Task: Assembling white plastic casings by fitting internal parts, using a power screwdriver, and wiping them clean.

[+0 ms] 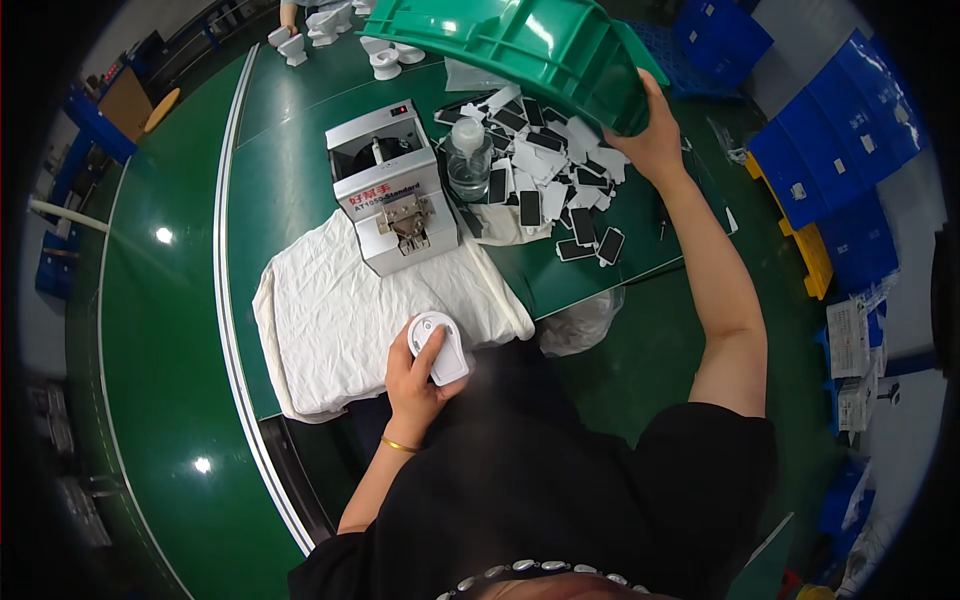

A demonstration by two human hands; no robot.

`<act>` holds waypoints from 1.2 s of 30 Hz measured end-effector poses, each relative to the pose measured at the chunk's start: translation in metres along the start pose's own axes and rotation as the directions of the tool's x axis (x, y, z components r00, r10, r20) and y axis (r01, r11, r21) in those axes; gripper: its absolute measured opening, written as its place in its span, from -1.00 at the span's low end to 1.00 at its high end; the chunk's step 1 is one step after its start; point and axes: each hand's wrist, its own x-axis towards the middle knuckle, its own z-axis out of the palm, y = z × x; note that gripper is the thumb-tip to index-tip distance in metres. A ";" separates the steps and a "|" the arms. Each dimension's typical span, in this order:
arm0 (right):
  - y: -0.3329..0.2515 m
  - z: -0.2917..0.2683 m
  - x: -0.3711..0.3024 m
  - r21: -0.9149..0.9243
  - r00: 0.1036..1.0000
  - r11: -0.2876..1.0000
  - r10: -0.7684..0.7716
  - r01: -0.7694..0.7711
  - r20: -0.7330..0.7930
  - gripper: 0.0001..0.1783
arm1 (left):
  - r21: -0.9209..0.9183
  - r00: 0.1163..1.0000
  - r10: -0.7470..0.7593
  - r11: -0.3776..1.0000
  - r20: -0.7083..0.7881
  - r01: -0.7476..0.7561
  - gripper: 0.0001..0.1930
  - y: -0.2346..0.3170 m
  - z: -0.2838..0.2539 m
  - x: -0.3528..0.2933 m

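From where I stand, the person's right arm [722, 290] reaches far forward and out to the side, slightly bent at the elbow. The right hand [655, 140] grips the near right end of a green bin [500, 40], thumb low against its wall, other fingers up by the rim. The bin sits tilted beyond the heap [550, 170] of small black and white pieces.

The left arm is bent close to the body, a bracelet [400, 444] at the wrist. The left hand [407, 385] holds a rounded white part [450, 362], thumb laid across its face, fingers around the side. That part is over the near edge of the white cloth [320, 315], in front of the machine [395, 190]; whether the hand rests there, I can't tell.
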 end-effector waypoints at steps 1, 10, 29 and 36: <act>0.000 -0.003 0.002 0.000 1.000 1.000 0.001 -0.001 0.001 0.03 | -0.001 1.000 -0.001 1.000 0.001 0.001 -0.28 0.000 0.000 0.000; 0.001 -0.023 0.025 0.157 0.965 0.979 0.158 -0.127 -0.207 0.06 | -0.004 1.000 0.015 1.000 -0.014 -0.015 -0.26 0.000 0.001 0.004; 0.131 0.115 0.151 0.886 0.320 -0.288 0.855 -0.363 0.409 -0.18 | 0.016 1.000 -0.004 1.000 0.014 0.004 -0.13 -0.005 0.001 -0.006; 0.152 0.150 0.154 0.775 0.263 -0.125 0.897 -0.619 0.355 0.03 | 0.032 1.000 -0.023 0.999 0.009 0.023 -0.25 -0.001 0.004 -0.004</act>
